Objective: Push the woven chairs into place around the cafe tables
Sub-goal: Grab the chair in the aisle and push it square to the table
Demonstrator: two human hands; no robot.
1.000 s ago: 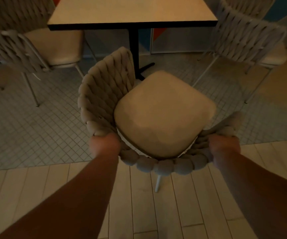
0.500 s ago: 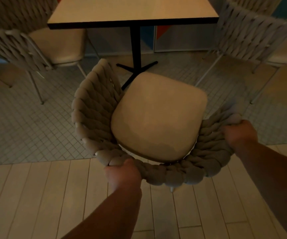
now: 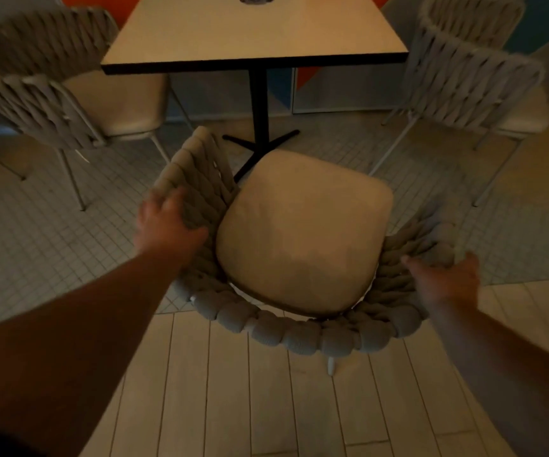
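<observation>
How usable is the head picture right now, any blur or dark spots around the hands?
Head view: dim, warm light, no glare; left hand and right hand are motion-blurred, fingers smeared; the woven chair rim nearest the camera looks sharper; the chair at far left is soft.

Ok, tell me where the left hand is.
Head view, left of centre: the left hand rests on the left side of the woven chair, beside the seat cushion.

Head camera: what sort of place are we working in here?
Most likely a cafe or small restaurant dining area: a pedestal table, matching woven chairs around it, and a small-tiled floor under the seating.
</observation>
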